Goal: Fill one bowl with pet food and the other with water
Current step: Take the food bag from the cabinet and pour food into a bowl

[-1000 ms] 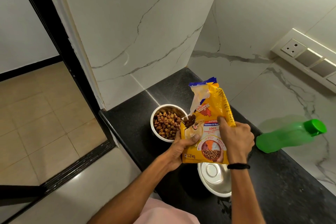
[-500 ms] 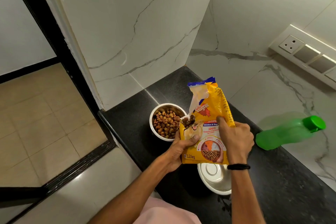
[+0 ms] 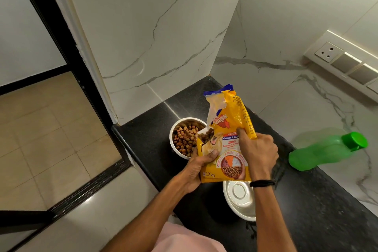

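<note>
The left hand (image 3: 199, 166) and right hand (image 3: 258, 153) both clench their fingers round the food bag (image 3: 227, 139). Its torn mouth touches the nearly full bowl (image 3: 185, 141) at 9 o'clock. Further tipping risks kibble overflowing onto the surface (image 3: 151, 129). The empty bowl (image 3: 239, 200) sits at 6 o'clock.

Two bowls: kibble-filled bowl (image 3: 177, 151), bare steel bowl (image 3: 238, 192). One pet food bag (image 3: 229, 129). One green bottle (image 3: 327, 151). Two hands: left hand (image 3: 196, 168), right hand (image 3: 257, 153). One black wristband (image 3: 262, 183). One socket panel (image 3: 347, 61). One black counter (image 3: 149, 139).
</note>
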